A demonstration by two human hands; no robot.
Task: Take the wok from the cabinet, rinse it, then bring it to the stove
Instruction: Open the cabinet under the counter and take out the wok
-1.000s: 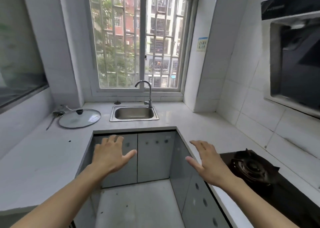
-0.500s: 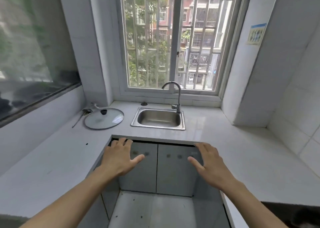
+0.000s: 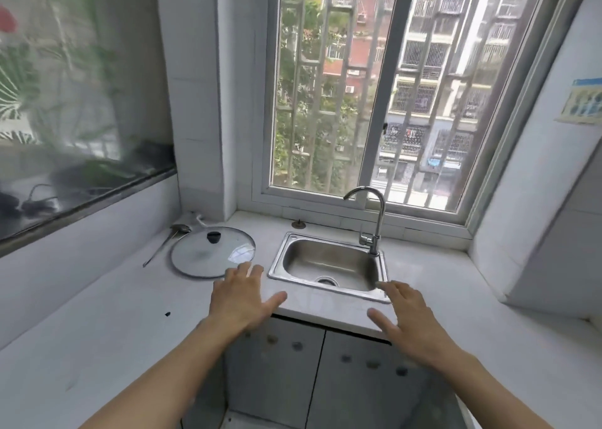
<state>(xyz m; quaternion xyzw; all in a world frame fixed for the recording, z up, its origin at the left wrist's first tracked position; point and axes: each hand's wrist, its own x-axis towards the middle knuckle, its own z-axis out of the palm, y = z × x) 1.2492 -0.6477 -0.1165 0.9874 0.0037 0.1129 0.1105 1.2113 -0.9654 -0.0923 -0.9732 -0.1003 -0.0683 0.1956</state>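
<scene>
With both hands (image 3: 242, 298) spread empty, cabinet doors (image 3: 321, 376) below the grip, closed

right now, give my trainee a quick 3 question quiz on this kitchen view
1. True or false: the cabinet doors under the sink are shut.
2. What lies left of the sink? A) a glass lid B) a plate C) a kettle
3. Fill in: the left hand and right hand both hold ____.

Key: 1 true. 2 A. 3 nothing; the fingers are spread, and no wok is in view.
</scene>
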